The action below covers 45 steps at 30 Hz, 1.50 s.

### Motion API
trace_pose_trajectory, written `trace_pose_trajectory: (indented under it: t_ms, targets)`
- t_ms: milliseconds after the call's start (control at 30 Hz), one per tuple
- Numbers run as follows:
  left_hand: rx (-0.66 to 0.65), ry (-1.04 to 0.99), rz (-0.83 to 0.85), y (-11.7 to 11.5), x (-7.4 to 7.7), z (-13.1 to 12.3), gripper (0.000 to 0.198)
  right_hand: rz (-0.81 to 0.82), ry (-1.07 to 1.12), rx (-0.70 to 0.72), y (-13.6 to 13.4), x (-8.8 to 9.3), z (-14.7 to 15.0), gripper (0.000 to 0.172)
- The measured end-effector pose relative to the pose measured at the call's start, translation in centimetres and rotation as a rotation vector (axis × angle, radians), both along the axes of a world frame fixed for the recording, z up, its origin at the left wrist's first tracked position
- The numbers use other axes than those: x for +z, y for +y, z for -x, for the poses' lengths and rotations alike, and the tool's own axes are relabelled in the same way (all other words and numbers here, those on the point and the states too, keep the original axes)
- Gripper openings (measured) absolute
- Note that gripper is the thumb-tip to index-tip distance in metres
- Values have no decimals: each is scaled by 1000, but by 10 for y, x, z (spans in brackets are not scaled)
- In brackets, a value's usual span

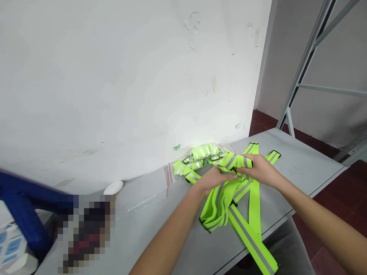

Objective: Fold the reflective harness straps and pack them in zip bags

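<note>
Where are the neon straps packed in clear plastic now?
In the head view, the plastic-packed straps lie slightly right of centre on the grey table, by the white wall, just beyond the left hand.

Grey table (311, 154), yellow-green straps (254, 206), clear bags (145, 189)

- straps I'm holding (254, 206): neon yellow-green, grey stripe running lengthwise
- buckles (234, 204) on mine: black
- bagged straps (205, 151): same neon, stripes read silvery white to me
- empty bag (146, 187): clear, red seal lines
- my table (312, 152): plain grey
- wall (114, 76): white, tan smudges, green specks
- floor (344, 214): dark red
- left frame (31, 214): deep blue
- rack (304, 68): pale grey
</note>
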<state>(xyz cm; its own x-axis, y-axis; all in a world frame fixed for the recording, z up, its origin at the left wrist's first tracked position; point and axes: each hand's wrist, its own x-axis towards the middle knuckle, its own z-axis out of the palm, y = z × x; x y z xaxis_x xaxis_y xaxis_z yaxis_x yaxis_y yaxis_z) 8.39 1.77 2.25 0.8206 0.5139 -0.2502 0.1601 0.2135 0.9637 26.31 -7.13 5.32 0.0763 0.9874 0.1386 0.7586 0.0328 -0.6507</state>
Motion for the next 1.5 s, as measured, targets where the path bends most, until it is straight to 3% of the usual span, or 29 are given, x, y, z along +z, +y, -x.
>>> trace_pose_trajectory:
  t_ms: [100, 167, 267, 400, 533, 700, 767, 833, 933, 1000, 1067, 1167, 1233, 1333, 1500]
  targets:
    - [33, -10, 135, 0, -12, -4, 44, -156, -253, -144, 5, -21, 6, 28]
    - [92, -53, 281, -3, -21, -6, 45, -261, -418, -146, 8, -37, 10, 40]
    - [184, -123, 463, -10, -33, -5, 44, -422, -592, -9, 12, -55, 15, 56]
    - [314, -96, 552, -20, -37, 10, 38, -569, -709, 171, 15, -64, 24, 54]
    - [405, -194, 532, -29, -34, 36, 46, -595, -677, 314, 16, -59, 37, 59]
    - [467, -307, 519, -38, -33, 65, 34, -467, -528, 553, 9, -50, 52, 79]
    - [485, -288, 500, -40, -33, 73, 37, -380, -411, 687, 3, -46, 57, 78]
    - [468, -249, 475, -41, -32, 81, 43, -306, -230, 735, 0, -41, 61, 71]
    - [457, -214, 436, -40, -28, 90, 51, -205, 76, 526, 6, -34, 67, 58]
    - [434, -224, 405, -39, -26, 95, 55, -62, 228, 392, 16, -31, 69, 70]
    - [396, -243, 360, -37, -24, 97, 57, 135, 315, 427, 30, -27, 70, 79]
    - [402, -231, 275, -36, -24, 94, 53, 301, 379, 585, 44, -22, 69, 53]
    - [470, -222, 217, -36, -25, 89, 50, 274, 388, 577, 48, -21, 69, 40]
    - [602, -248, 241, -35, -31, 82, 53, 148, 349, 434, 46, -29, 73, 37]
    - [635, -289, 353, -30, -43, 79, 45, -67, 251, 203, 41, -55, 83, 32]
